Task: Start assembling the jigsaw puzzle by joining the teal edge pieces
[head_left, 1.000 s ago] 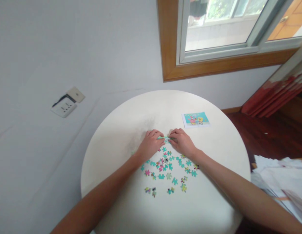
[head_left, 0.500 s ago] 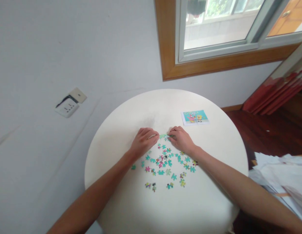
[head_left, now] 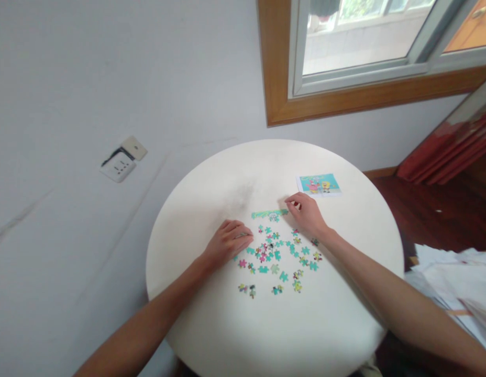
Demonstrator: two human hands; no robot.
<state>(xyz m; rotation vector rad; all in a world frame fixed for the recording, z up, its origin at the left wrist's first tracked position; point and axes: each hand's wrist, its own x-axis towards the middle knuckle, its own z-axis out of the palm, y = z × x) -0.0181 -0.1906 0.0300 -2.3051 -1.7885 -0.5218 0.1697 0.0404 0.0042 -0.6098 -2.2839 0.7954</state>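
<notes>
A joined strip of green and teal jigsaw pieces [head_left: 262, 214] lies flat toward the middle of the table. My left hand [head_left: 228, 241] is low over the left side of the loose jigsaw pieces [head_left: 263, 269], its fingers drawn together with the thumb. Whatever lies under those fingertips is hidden. Just past the strip's right end, my right hand [head_left: 308, 213] is curled with thumb and forefinger close together, and no piece shows between them. Beyond it lies a picture card [head_left: 319, 184] with a pink and a yellow cartoon figure on teal.
The round white table [head_left: 282, 330] stands against a wall with a socket [head_left: 119, 166] on the left. A wood-framed window [head_left: 345, 97] is above. Papers [head_left: 451, 283] are piled at the right, near a red curtain [head_left: 443, 149].
Both hands have come off the joined strip, which is now uncovered. My left hand has moved nearer to me, over the loose pieces; my right has shifted right, toward the card.
</notes>
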